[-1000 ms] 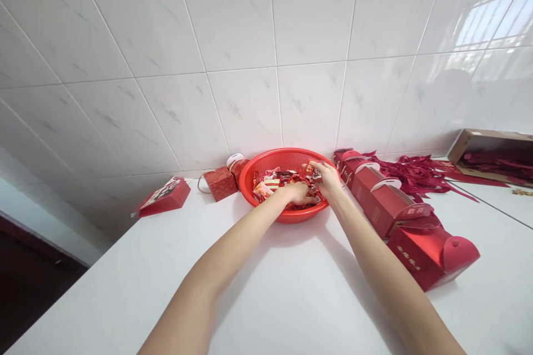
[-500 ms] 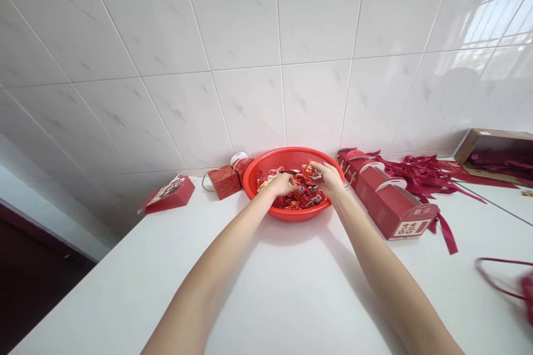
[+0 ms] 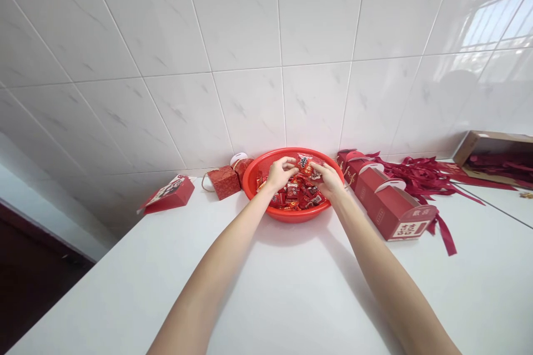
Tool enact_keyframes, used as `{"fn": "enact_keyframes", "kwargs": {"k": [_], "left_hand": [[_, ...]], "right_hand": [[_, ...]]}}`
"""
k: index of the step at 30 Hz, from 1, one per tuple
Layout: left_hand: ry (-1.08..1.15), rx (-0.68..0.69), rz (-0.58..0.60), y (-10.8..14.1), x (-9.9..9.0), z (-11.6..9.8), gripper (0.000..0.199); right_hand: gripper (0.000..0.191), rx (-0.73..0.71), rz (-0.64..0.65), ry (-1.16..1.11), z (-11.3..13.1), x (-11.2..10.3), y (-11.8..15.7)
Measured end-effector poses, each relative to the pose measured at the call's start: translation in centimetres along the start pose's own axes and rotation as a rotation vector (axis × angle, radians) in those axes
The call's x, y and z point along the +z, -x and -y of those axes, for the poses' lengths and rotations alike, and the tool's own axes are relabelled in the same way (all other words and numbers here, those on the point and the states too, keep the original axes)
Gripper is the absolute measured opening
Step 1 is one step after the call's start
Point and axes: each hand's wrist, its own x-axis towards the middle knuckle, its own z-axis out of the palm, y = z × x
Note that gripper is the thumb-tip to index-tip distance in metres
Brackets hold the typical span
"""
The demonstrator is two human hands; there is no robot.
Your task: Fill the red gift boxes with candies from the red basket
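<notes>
A round red plastic basket [image 3: 298,216] stands against the tiled wall, with many small red-wrapped packets [image 3: 292,191] in it. My left hand [image 3: 282,173] is over the basket's middle, its fingers bent toward the right; whether it pinches anything is too small to tell. Close beside it, my right hand [image 3: 327,178] is closed on red wrapped packets [image 3: 306,165], which it holds above the pile. Both forearms reach in from the bottom of the view.
Left of the basket are a patterned red box [image 3: 225,182] and a tilted red carton [image 3: 170,195]. At the right stand red gift boxes [image 3: 385,199], a heap of dark red ribbons [image 3: 425,175] and an open cardboard box [image 3: 495,150].
My left hand has risen from the packets and moved slightly right, nearer my right hand. More of the packets at my right fingertips now shows. The red cord at the far right is gone from view.
</notes>
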Motion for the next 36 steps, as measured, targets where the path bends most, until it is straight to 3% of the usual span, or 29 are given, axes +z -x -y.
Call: {"fn": "enact_keyframes", "kwargs": {"k": [3, 6, 11, 14, 18, 22, 25, 30, 36], "left_hand": [[0.050, -0.003, 0.091, 0.0, 0.3, 0.1, 0.021], [0.013, -0.009, 0.246, 0.3, 0.7, 0.2, 0.016], [-0.403, -0.063, 0.707, 1.2, 1.2, 0.2, 0.023], [-0.596, -0.147, 0.841, 1.5, 1.6, -0.2, 0.030], [-0.687, -0.144, 0.843, 1.5, 2.1, -0.6, 0.043], [-0.667, -0.143, 0.818, 1.6, 1.9, -0.7, 0.024], [-0.631, -0.147, 0.723, 1.6, 1.4, -0.6, 0.010], [-0.510, -0.066, 0.437, 0.8, 0.6, -0.1, 0.023], [-0.365, -0.058, 0.406, 0.3, 0.3, 0.7, 0.038]], "right_hand": [[0.021, -0.003, 0.025, -0.021, 0.1, 0.0, 0.1], [0.020, -0.030, -0.087, -0.082, 0.2, 0.1, 0.1], [0.015, -0.073, -0.235, -0.206, 0.5, 0.6, 0.3], [0.013, -0.086, -0.224, -0.216, 0.6, 0.8, 0.6], [0.012, -0.083, -0.218, -0.206, 0.6, 0.8, 0.6], [0.013, -0.100, -0.200, -0.198, 0.4, 0.7, 0.4], [0.015, -0.097, -0.204, -0.189, 0.3, 0.6, 0.3], [0.013, -0.084, -0.204, -0.197, 0.5, 0.8, 0.5], [0.011, -0.074, -0.204, -0.199, 0.5, 0.8, 0.5]]}}
